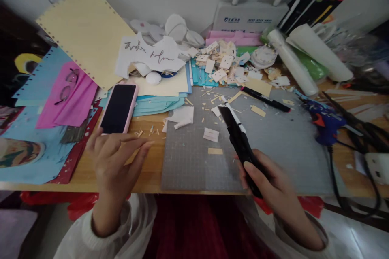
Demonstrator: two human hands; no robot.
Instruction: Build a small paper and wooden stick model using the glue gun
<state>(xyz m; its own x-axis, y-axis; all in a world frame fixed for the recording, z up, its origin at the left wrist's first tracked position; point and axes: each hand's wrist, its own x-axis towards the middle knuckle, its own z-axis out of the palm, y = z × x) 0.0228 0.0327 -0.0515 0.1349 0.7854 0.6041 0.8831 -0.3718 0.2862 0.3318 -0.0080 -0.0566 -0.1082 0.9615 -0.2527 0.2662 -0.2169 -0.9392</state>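
My right hand (pixel 269 182) is wrapped around a black utility knife (pixel 243 145), its dark blade end pointing up and left over the grey cutting mat (pixel 188 170). My left hand (pixel 117 158) hovers above the wooden table edge, left of the mat. Its thumb and index fingertips come together in a pinch, the other fingers looser; anything between the tips is too small to make out. A pink-edged phone (pixel 119 108) lies just beyond that hand. On the mat are a small cream strip (pixel 215 151), a small marked paper piece (pixel 211 134) and a white pen (pixel 234 114) partly behind the knife.
Small marked paper cards (pixel 223 62) are heaped behind the mat. A black marker (pixel 266 99) rests at the mat's back. To the right sit a blue glue gun (pixel 325 119) with its cord and black scissors (pixel 361 125). Eyeglasses (pixel 68 85) lie on pink paper at left.
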